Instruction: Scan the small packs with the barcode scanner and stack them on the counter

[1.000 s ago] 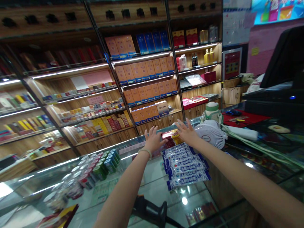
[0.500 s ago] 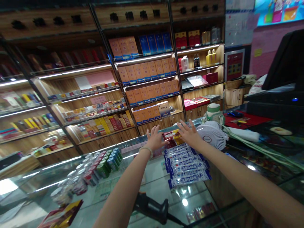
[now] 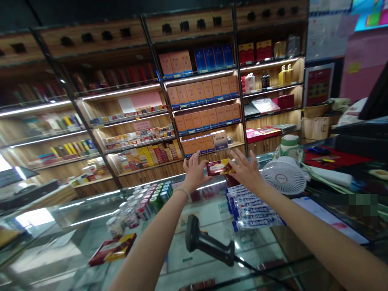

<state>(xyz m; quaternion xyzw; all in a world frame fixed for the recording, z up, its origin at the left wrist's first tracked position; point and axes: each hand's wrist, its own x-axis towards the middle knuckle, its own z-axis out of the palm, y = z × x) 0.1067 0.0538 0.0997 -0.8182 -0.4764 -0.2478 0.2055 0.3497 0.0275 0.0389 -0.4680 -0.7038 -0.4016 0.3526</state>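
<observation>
Both bare hands, the left and the right, hold a flat red-and-yellow rectangular packet between them, each grip narrowed on one end. The packet is above the glass-topped table, near the row of blue-and-white wrapped bars. A black plastic handheld scanner lies nearer the wearer, apart from both hands.

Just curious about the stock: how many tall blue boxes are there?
4, in one row to the right of three orange boxes: the leftmost box, the second box, the third box and the rightmost box. More could be hidden behind.
</observation>
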